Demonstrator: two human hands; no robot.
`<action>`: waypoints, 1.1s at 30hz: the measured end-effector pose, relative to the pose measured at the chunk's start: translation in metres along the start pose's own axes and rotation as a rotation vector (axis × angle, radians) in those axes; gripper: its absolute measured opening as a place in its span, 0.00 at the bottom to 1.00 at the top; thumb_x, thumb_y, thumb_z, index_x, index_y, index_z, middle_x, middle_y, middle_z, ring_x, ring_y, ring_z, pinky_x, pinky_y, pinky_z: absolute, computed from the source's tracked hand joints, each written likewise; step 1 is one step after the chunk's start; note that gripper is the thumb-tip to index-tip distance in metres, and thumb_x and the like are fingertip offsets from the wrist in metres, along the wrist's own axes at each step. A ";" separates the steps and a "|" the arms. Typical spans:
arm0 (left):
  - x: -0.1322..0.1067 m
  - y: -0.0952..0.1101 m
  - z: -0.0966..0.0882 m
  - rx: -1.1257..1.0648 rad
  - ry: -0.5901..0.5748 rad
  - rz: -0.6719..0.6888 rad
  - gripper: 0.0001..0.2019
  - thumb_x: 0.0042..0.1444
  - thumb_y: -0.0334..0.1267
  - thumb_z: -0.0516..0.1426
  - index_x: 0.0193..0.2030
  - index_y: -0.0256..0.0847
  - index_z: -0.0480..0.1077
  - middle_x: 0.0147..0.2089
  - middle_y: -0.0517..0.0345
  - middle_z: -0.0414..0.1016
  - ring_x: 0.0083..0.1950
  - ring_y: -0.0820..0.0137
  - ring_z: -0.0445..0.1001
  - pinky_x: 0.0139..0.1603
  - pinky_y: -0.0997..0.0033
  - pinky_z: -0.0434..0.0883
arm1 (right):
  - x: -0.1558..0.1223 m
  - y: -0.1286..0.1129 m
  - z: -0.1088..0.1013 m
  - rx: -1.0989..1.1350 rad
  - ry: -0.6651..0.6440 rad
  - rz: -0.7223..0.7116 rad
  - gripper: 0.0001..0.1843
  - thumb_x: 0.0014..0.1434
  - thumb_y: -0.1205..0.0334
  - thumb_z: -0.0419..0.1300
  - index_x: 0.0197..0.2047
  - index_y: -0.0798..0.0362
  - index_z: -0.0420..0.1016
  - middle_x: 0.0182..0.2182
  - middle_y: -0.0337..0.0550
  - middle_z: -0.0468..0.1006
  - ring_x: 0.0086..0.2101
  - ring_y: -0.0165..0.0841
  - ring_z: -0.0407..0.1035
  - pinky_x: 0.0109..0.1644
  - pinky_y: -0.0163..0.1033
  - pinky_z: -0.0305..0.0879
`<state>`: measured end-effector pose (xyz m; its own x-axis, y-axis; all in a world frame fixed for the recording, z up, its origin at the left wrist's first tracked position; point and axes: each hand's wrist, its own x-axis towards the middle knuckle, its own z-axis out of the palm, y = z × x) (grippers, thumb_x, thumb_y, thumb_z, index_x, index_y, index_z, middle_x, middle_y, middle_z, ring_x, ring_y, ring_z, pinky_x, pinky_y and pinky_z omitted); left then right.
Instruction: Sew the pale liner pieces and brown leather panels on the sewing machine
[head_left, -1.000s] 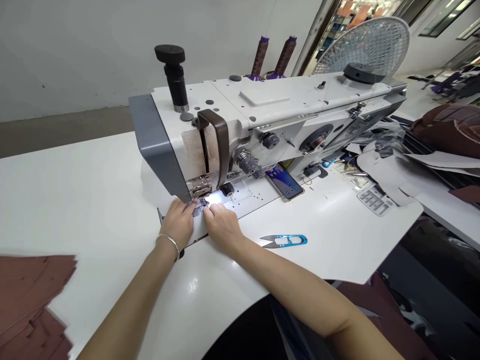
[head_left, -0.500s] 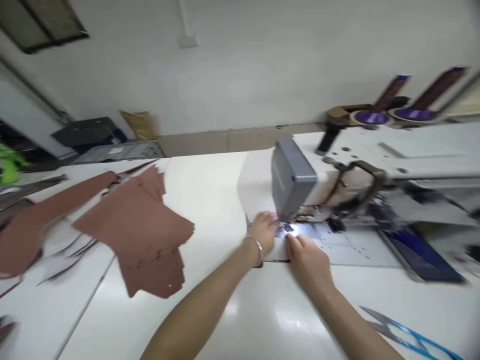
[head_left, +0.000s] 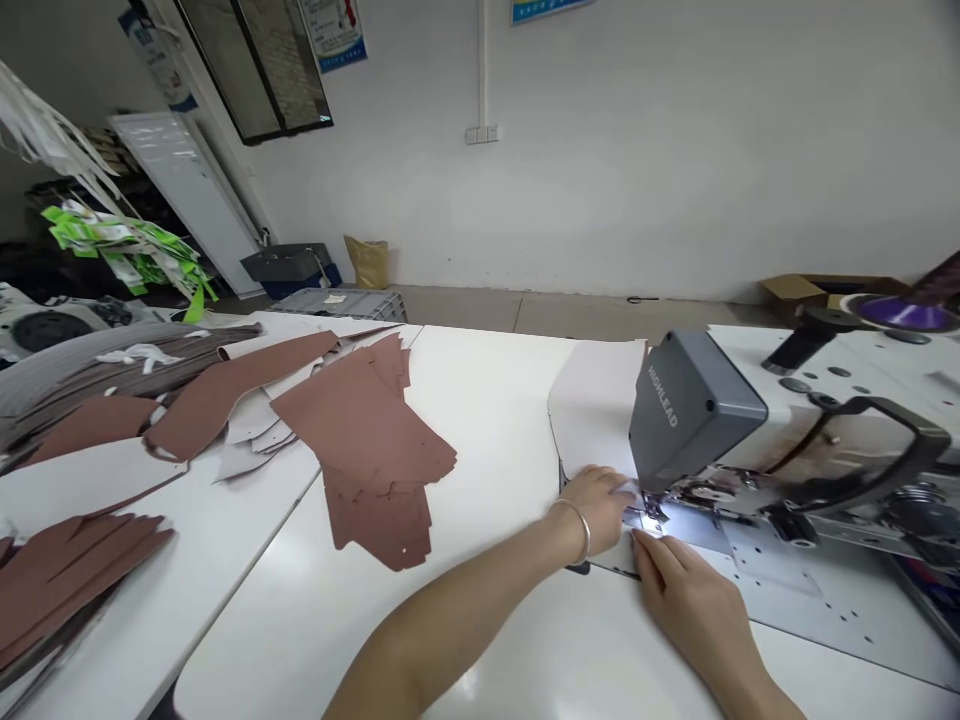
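A pale, thin cut piece [head_left: 596, 405], like the light-backed brown pieces nearby, lies on the white table beside the grey head of a sewing machine [head_left: 694, 390]. Its right part runs in under the machine, near the lit needle area. My left hand [head_left: 596, 510], with a bangle on the wrist, rests on this piece with fingers stretched toward the needle. Just in front of the presser foot [head_left: 654, 510], my right hand [head_left: 694, 590] has thumb and forefinger pinched together at the piece's near edge. The machine head hides part of the piece.
A stack of brown cut pieces [head_left: 375, 430] lies left of my arms. More brown pieces [head_left: 232, 395] and grey ribbed cloth [head_left: 112, 370] cover the side table. Behind the machine's thread cone [head_left: 900, 312] sits a cardboard box [head_left: 810, 290].
The camera view has swung left, so machine and hands appear farther right and lower. Both hands stay beside the needle. The scissors and phone have left the view.
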<state>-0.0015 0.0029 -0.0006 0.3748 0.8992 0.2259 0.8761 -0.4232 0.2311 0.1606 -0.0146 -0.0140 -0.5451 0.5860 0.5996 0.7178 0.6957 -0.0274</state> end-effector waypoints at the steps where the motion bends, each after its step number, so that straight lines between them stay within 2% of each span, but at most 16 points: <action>1: -0.001 0.001 -0.003 -0.001 -0.025 -0.020 0.16 0.56 0.33 0.50 0.51 0.37 0.68 0.60 0.49 0.65 0.63 0.64 0.57 0.65 0.57 0.57 | -0.001 0.000 0.000 0.009 0.008 -0.013 0.20 0.65 0.57 0.45 0.37 0.54 0.77 0.25 0.43 0.74 0.25 0.30 0.68 0.24 0.32 0.55; 4: -0.011 -0.003 -0.023 0.008 -0.065 -0.066 0.15 0.56 0.34 0.51 0.50 0.39 0.69 0.58 0.50 0.68 0.62 0.60 0.59 0.63 0.48 0.57 | -0.004 0.001 -0.003 0.013 0.020 -0.039 0.19 0.65 0.58 0.45 0.37 0.54 0.76 0.26 0.43 0.74 0.24 0.30 0.69 0.24 0.32 0.57; 7: -0.047 -0.028 -0.066 0.050 0.017 -0.164 0.14 0.57 0.34 0.50 0.48 0.40 0.70 0.54 0.50 0.71 0.60 0.59 0.62 0.62 0.47 0.57 | -0.007 0.002 -0.006 0.018 0.017 -0.054 0.19 0.66 0.57 0.45 0.38 0.54 0.76 0.26 0.42 0.74 0.24 0.30 0.69 0.23 0.32 0.57; 9: -0.089 -0.056 -0.100 0.128 0.148 -0.371 0.16 0.59 0.32 0.48 0.51 0.41 0.69 0.56 0.49 0.69 0.62 0.61 0.61 0.63 0.49 0.57 | -0.008 0.001 -0.007 0.043 0.010 -0.055 0.20 0.66 0.58 0.44 0.38 0.54 0.75 0.25 0.42 0.73 0.24 0.29 0.68 0.23 0.32 0.57; 11: -0.139 -0.087 -0.131 0.276 0.232 -0.626 0.16 0.59 0.36 0.48 0.51 0.39 0.69 0.58 0.46 0.68 0.63 0.56 0.59 0.61 0.45 0.57 | -0.007 0.000 -0.007 0.074 0.001 -0.055 0.21 0.67 0.58 0.42 0.38 0.54 0.75 0.24 0.41 0.72 0.23 0.29 0.68 0.23 0.32 0.57; 13: -0.188 -0.115 -0.151 0.410 0.199 -0.853 0.21 0.59 0.43 0.49 0.55 0.35 0.67 0.61 0.38 0.64 0.64 0.49 0.56 0.60 0.39 0.56 | -0.006 -0.001 -0.008 0.090 -0.006 -0.054 0.23 0.67 0.57 0.41 0.37 0.54 0.75 0.23 0.41 0.72 0.22 0.29 0.68 0.23 0.31 0.57; 14: -0.209 -0.126 -0.156 0.436 0.137 -0.931 0.23 0.58 0.45 0.50 0.56 0.33 0.66 0.61 0.35 0.63 0.64 0.47 0.57 0.60 0.39 0.56 | -0.005 -0.002 -0.008 0.095 -0.008 -0.055 0.23 0.67 0.57 0.40 0.36 0.54 0.75 0.22 0.41 0.71 0.22 0.29 0.68 0.23 0.31 0.57; 16: -0.240 -0.138 -0.159 0.423 0.006 -0.935 0.23 0.58 0.43 0.50 0.56 0.32 0.66 0.61 0.36 0.64 0.62 0.51 0.61 0.61 0.48 0.58 | -0.003 -0.004 -0.008 0.100 -0.010 -0.053 0.24 0.68 0.57 0.40 0.36 0.53 0.75 0.22 0.40 0.71 0.22 0.28 0.67 0.23 0.31 0.58; 18: -0.254 -0.142 -0.156 0.397 -0.065 -0.870 0.21 0.58 0.40 0.48 0.55 0.33 0.68 0.59 0.39 0.66 0.61 0.56 0.64 0.61 0.58 0.60 | -0.002 -0.004 -0.008 0.103 -0.008 -0.048 0.23 0.67 0.57 0.40 0.36 0.53 0.75 0.22 0.40 0.71 0.22 0.28 0.68 0.23 0.32 0.58; 21: -0.257 -0.142 -0.159 0.391 -0.054 -0.831 0.19 0.54 0.31 0.49 0.52 0.39 0.71 0.56 0.48 0.71 0.57 0.64 0.69 0.58 0.68 0.63 | -0.003 -0.004 -0.009 0.105 -0.016 -0.040 0.21 0.67 0.58 0.41 0.36 0.53 0.74 0.23 0.40 0.71 0.22 0.29 0.68 0.23 0.31 0.58; 23: -0.254 -0.147 -0.175 0.409 -0.012 -0.874 0.20 0.50 0.28 0.49 0.47 0.44 0.74 0.51 0.54 0.76 0.51 0.66 0.73 0.52 0.71 0.67 | -0.003 -0.004 -0.010 0.114 -0.020 -0.032 0.21 0.67 0.58 0.42 0.36 0.53 0.74 0.23 0.39 0.71 0.22 0.29 0.68 0.22 0.31 0.58; 27: -0.243 -0.170 -0.241 0.552 0.194 -1.081 0.17 0.52 0.28 0.45 0.39 0.36 0.74 0.37 0.45 0.78 0.39 0.59 0.75 0.39 0.64 0.69 | -0.003 -0.005 -0.011 0.131 -0.033 -0.010 0.20 0.66 0.59 0.42 0.36 0.52 0.75 0.22 0.39 0.71 0.21 0.29 0.67 0.22 0.31 0.58; 29: -0.224 -0.175 -0.276 0.637 0.321 -1.106 0.19 0.54 0.28 0.41 0.40 0.34 0.73 0.38 0.42 0.76 0.42 0.57 0.73 0.43 0.59 0.67 | -0.002 -0.005 -0.011 0.135 -0.035 -0.003 0.20 0.66 0.59 0.42 0.35 0.51 0.75 0.22 0.39 0.71 0.21 0.29 0.67 0.22 0.31 0.57; 31: -0.192 -0.168 -0.294 0.698 0.404 -0.955 0.16 0.55 0.29 0.44 0.37 0.39 0.73 0.42 0.47 0.75 0.50 0.59 0.69 0.55 0.53 0.60 | -0.003 -0.005 -0.009 0.144 -0.021 -0.003 0.20 0.66 0.59 0.42 0.35 0.52 0.75 0.22 0.40 0.71 0.21 0.29 0.67 0.22 0.31 0.57; 32: -0.171 -0.158 -0.293 0.730 0.410 -0.653 0.15 0.55 0.28 0.45 0.33 0.39 0.73 0.40 0.46 0.74 0.52 0.56 0.67 0.57 0.43 0.55 | -0.003 -0.005 -0.008 0.152 -0.012 -0.003 0.21 0.66 0.58 0.43 0.36 0.52 0.75 0.22 0.40 0.71 0.21 0.29 0.67 0.22 0.31 0.57; 33: -0.150 -0.145 -0.286 0.716 0.364 -0.486 0.14 0.55 0.27 0.47 0.30 0.40 0.73 0.39 0.49 0.74 0.56 0.56 0.65 0.59 0.41 0.52 | -0.004 -0.004 -0.007 0.165 -0.008 -0.002 0.20 0.66 0.58 0.43 0.36 0.53 0.75 0.22 0.40 0.71 0.21 0.29 0.67 0.22 0.31 0.58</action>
<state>-0.2710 -0.1024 0.2024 -0.0927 0.8183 0.5673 0.9351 0.2673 -0.2327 0.1633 -0.0227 -0.0104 -0.5501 0.5873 0.5937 0.6363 0.7552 -0.1574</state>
